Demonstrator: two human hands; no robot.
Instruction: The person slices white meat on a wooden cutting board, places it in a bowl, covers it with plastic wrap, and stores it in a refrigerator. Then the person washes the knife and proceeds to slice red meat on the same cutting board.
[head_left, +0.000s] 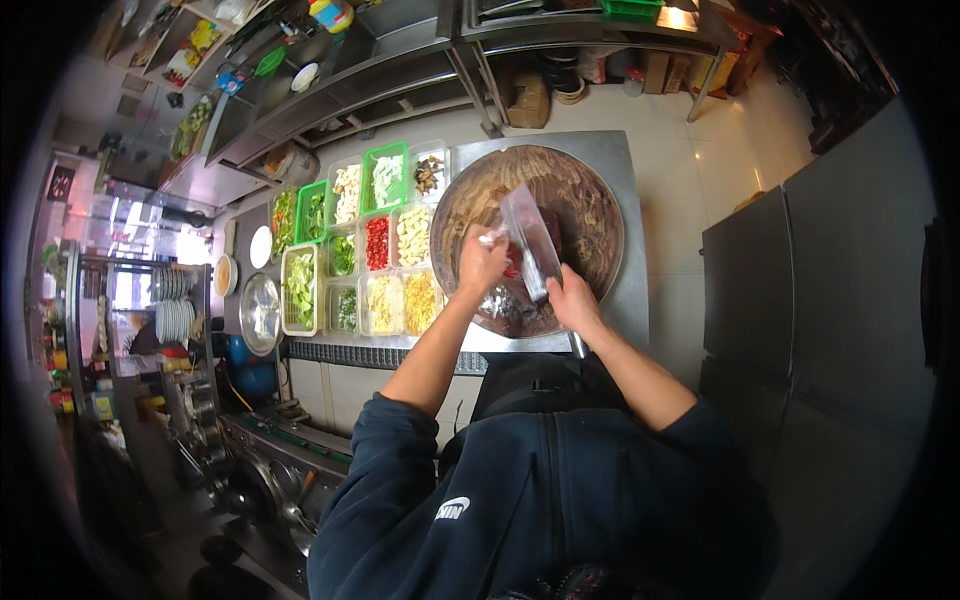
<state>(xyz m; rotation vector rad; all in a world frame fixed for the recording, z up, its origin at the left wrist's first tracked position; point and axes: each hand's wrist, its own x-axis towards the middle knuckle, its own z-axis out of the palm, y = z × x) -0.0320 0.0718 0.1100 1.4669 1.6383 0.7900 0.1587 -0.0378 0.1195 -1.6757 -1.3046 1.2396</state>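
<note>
A wide Chinese cleaver (527, 232) with a broad metal blade is gripped by its handle in my right hand (576, 304). The blade slants over a round wooden chopping block (592, 191) and partly covers a piece of dark red meat (552, 223). Just left of the blade, my left hand (482, 261) has its fingers curled on crumpled clear plastic (499, 304), which trails down over the near side of the block. More red shows under this plastic beside the blade. Blade and hands hide much of the meat, so I cannot tell whether the edge touches it.
The block sits on a steel table (636, 300). Left of it stand plastic tubs of chopped vegetables, including red pepper pieces (377, 244) and a basket of green leaves (301, 291). Beyond are a steel bowl (261, 313) and white bowl (225, 274). A dark cabinet (750, 270) stands right.
</note>
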